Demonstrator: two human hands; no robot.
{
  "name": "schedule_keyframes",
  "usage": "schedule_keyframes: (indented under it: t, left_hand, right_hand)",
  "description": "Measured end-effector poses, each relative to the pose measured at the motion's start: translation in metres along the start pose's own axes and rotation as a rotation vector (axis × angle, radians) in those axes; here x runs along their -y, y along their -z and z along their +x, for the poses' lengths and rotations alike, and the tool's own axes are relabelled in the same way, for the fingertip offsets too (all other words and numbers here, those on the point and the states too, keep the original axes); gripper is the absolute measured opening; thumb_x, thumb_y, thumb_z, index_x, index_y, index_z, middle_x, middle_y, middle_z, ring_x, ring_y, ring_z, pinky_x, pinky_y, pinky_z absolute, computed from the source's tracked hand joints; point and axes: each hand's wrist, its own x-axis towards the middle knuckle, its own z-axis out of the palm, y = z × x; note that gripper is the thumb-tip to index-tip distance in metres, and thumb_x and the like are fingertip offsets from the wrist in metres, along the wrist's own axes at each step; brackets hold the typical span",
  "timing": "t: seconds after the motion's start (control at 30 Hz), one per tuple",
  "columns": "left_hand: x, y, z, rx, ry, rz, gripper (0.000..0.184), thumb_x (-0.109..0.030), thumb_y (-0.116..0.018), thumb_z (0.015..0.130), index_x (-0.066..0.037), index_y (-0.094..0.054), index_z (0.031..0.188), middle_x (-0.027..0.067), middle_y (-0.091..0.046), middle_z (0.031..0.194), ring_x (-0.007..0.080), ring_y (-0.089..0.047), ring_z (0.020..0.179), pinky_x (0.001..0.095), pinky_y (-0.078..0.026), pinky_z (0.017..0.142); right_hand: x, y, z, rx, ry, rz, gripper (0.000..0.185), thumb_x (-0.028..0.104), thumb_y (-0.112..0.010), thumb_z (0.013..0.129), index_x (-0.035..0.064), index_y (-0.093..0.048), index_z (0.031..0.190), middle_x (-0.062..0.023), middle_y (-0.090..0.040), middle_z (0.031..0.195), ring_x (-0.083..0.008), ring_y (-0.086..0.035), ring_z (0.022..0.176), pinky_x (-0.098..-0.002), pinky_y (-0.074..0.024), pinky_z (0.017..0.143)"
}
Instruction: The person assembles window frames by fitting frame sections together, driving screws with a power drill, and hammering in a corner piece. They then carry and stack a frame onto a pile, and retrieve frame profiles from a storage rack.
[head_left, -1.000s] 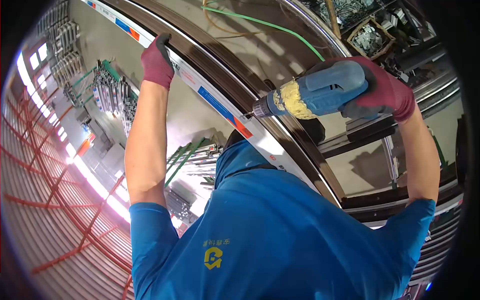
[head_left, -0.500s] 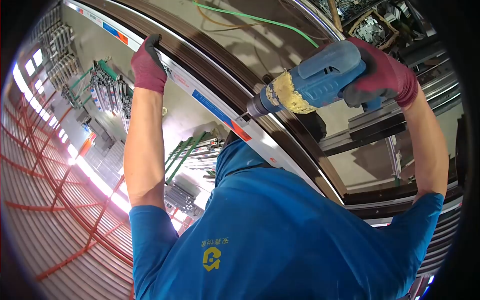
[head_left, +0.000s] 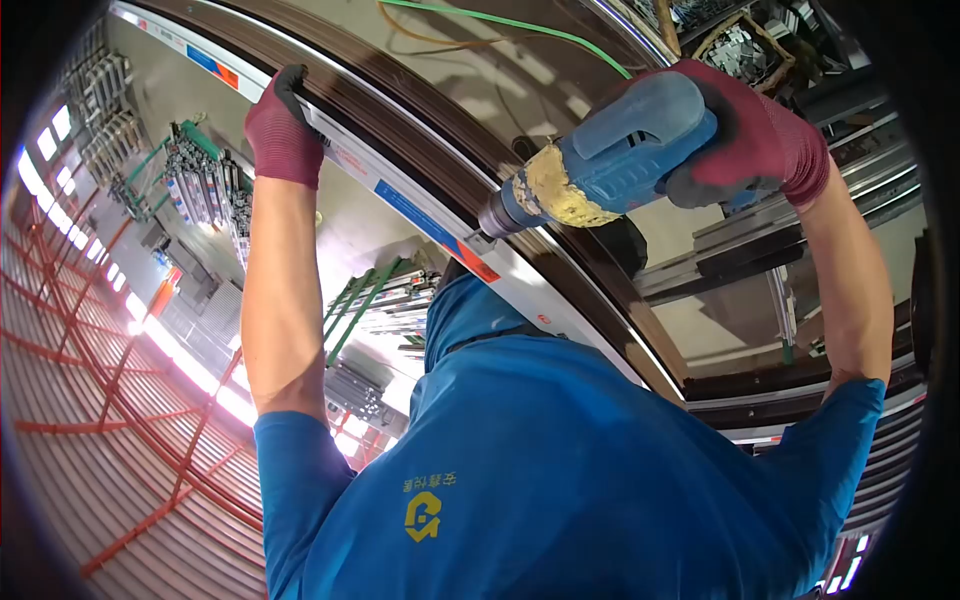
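My right hand [head_left: 750,140], in a maroon glove with dark palm coating, is wrapped round the handle of a blue power drill [head_left: 640,150]. Worn yellowish tape [head_left: 560,190] covers the drill's front part. Its chuck [head_left: 492,217] points left, close against the film-covered edge of a long brown metal frame [head_left: 400,110]. The bit's tip is too small to make out. Farther up the same frame, my gloved left hand [head_left: 283,125] is closed over its edge. White film [head_left: 520,280] with blue and orange print runs along that side.
A green hose [head_left: 520,22] lies on the floor beyond the frame. Metal parts fill a box [head_left: 745,55] at the upper right, above stacked dark profiles [head_left: 740,250]. Green racks [head_left: 350,305] of profiles stand at the left.
The drill and both hands appear slightly farther left in view, along with the whole scene. The chuck stays at the frame's edge, and both grips are unchanged.
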Motion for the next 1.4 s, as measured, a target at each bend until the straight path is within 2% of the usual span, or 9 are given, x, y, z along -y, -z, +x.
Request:
schedule_keyframes:
  t: [0.03,0.1,0.17,0.4,0.57,0.77,0.83,1.23,1.4]
  left_hand:
    - [0.011,-0.003,0.002,-0.034,-0.171,0.137,0.026,-0.024,-0.065,0.102,-0.007,-0.08,0.114,0.0096,-0.077,0.109,0.0201,-0.068,0.093,0.0365,-0.057,0.084]
    - [-0.021,0.004,0.008,0.023,0.354,-0.298,0.027,-0.022,-0.068,0.099,-0.008,-0.078,0.12,0.0102,-0.077,0.112,0.0213,-0.071,0.096,0.0362,-0.057,0.086]
    - [-0.031,0.005,0.01,0.053,0.56,-0.49,0.029,-0.02,-0.07,0.097,-0.008,-0.076,0.123,0.0104,-0.078,0.113,0.0223,-0.073,0.097,0.0356,-0.058,0.088]
    - [0.011,0.001,0.003,-0.059,-0.314,0.231,0.024,-0.022,-0.073,0.095,-0.007,-0.081,0.112,0.0092,-0.078,0.106,0.02,-0.071,0.091,0.0338,-0.056,0.087]
    - [-0.026,0.002,0.003,-0.042,0.358,-0.562,0.025,-0.02,-0.076,0.092,-0.001,-0.081,0.108,0.0081,-0.078,0.103,0.0178,-0.069,0.091,0.0328,-0.055,0.084]
    - [-0.022,-0.002,0.008,-0.098,0.41,-0.631,0.028,-0.017,-0.076,0.09,0.003,-0.081,0.108,0.0094,-0.077,0.104,0.0186,-0.069,0.098,0.0318,-0.053,0.091]
    - [-0.026,-0.005,0.015,-0.141,0.606,-0.779,0.028,-0.015,-0.077,0.089,0.004,-0.08,0.109,0.0095,-0.077,0.105,0.0209,-0.07,0.1,0.0325,-0.053,0.094]
    - [0.004,-0.008,0.021,-0.109,0.559,-0.808,0.024,-0.013,-0.072,0.093,0.003,-0.079,0.11,0.0095,-0.077,0.106,0.0207,-0.07,0.102,0.0328,-0.052,0.097]
    - [0.012,-0.01,0.023,-0.1,0.568,-0.841,0.024,-0.012,-0.073,0.091,0.002,-0.078,0.11,0.0088,-0.077,0.108,0.021,-0.069,0.103,0.0328,-0.051,0.099]
  right_hand:
    - [-0.005,0.0,0.001,-0.018,0.033,0.024,0.071,0.019,-0.086,0.08,0.0019,-0.057,0.143,-0.0134,-0.075,0.109,-0.0214,-0.076,0.087,-0.0359,-0.0647,0.07]
    - [-0.011,0.001,0.001,-0.044,0.072,0.057,0.072,0.02,-0.086,0.08,0.0022,-0.058,0.143,-0.0131,-0.075,0.108,-0.021,-0.076,0.087,-0.0359,-0.0647,0.07]
    - [-0.01,0.003,0.001,-0.042,0.074,0.046,0.072,0.021,-0.087,0.08,0.0024,-0.058,0.143,-0.013,-0.075,0.108,-0.0207,-0.076,0.087,-0.0359,-0.0647,0.07]
    - [-0.01,0.005,0.007,-0.012,0.121,-0.052,0.071,0.024,-0.088,0.079,0.0035,-0.06,0.142,-0.0121,-0.075,0.108,-0.0166,-0.074,0.081,-0.0327,-0.0629,0.066]
    - [0.016,-0.011,0.015,0.065,-0.097,-0.115,0.091,0.031,-0.093,0.066,0.0004,-0.059,0.145,-0.0164,-0.067,0.14,-0.027,-0.064,0.128,-0.0422,-0.0503,0.11]
    - [0.009,0.026,-0.005,-0.008,-0.119,-0.122,0.093,0.028,-0.09,0.064,0.0008,-0.057,0.147,-0.0159,-0.066,0.141,-0.0268,-0.064,0.129,-0.0413,-0.0505,0.11]
    - [-0.011,0.051,-0.025,-0.056,-0.087,-0.119,0.094,0.029,-0.088,0.065,0.0009,-0.055,0.149,-0.0154,-0.066,0.142,-0.0268,-0.064,0.13,-0.0412,-0.0501,0.11]
    - [-0.007,0.027,-0.002,0.046,-0.339,0.008,0.082,0.021,-0.086,0.07,0.0025,-0.057,0.145,-0.0109,-0.069,0.127,-0.0216,-0.065,0.119,-0.0386,-0.0511,0.106]
    - [-0.02,0.028,-0.003,-0.017,-0.279,-0.069,0.078,0.02,-0.086,0.073,0.0017,-0.057,0.144,-0.0104,-0.067,0.129,-0.0204,-0.064,0.121,-0.0369,-0.0515,0.105]
